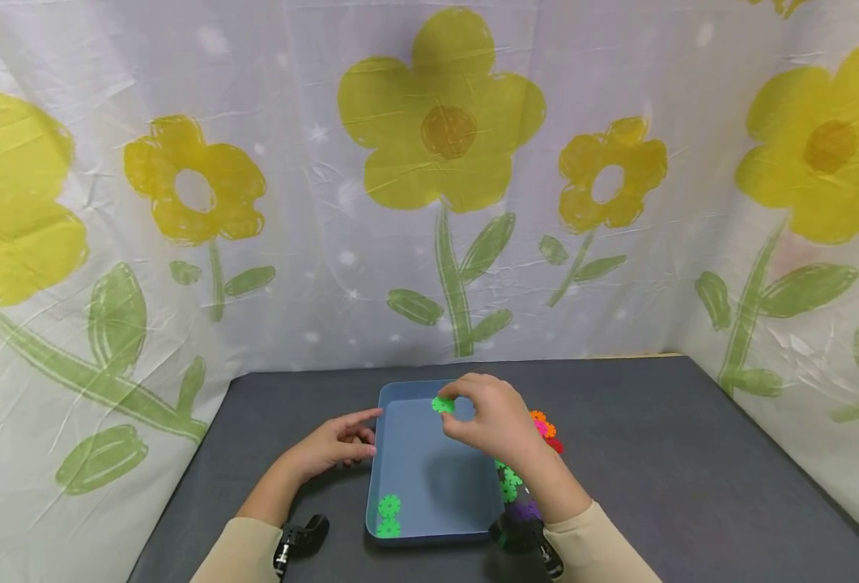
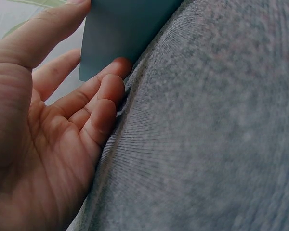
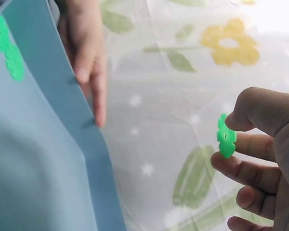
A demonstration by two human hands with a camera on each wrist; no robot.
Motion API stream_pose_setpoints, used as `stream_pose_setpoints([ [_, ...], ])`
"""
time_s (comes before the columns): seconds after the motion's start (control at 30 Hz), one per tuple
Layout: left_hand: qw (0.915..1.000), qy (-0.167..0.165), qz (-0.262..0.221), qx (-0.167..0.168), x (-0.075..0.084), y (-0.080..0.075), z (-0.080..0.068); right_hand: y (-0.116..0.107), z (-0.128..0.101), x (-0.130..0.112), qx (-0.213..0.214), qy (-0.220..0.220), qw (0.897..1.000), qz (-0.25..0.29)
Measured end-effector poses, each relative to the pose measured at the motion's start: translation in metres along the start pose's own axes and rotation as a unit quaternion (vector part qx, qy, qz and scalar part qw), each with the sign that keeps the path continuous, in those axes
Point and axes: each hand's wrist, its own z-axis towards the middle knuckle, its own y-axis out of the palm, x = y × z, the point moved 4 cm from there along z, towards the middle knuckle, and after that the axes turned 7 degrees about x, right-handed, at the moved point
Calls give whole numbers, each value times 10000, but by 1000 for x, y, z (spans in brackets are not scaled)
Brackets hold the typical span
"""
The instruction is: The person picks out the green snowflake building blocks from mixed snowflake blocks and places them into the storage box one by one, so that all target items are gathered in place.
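Observation:
A blue tray (image 1: 400, 405) lies on the dark grey table (image 1: 655, 461). Above its far part my right hand (image 1: 489, 419) pinches a green gear-shaped disc (image 1: 442, 404) (image 3: 226, 136) between thumb and fingertips. Two more green discs (image 1: 389, 515) (image 3: 6, 46) lie in the tray's near left corner. My left hand (image 1: 338, 444) (image 2: 53, 120) rests on the table at the tray's left edge (image 2: 120, 33), fingers loosely extended and touching its rim, holding nothing.
A pile of coloured discs, orange, pink, red (image 1: 546, 429), green (image 1: 508, 484) and purple (image 1: 524, 510), lies on the table right of the tray, partly hidden by my right forearm. A white curtain with yellow flowers (image 1: 444, 121) closes off the back and sides.

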Motion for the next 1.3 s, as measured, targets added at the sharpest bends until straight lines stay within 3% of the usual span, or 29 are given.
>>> stream_pose_setpoints([
  [0.37,10000,-75,-39,28,-1,0,1,43,-11,-17,-309,-140,9993,180],
  [0.73,10000,-18,-39,-29,-3,0,1,90,-26,-21,-1002,-360,9941,-201],
  [1.07,10000,63,-48,-22,-2,-1,2,107,-35,-20,-1251,-668,9877,-653],
  [1.3,9999,-65,-12,82,-1,0,0,111,-38,-20,-1348,-732,9834,-971],
])
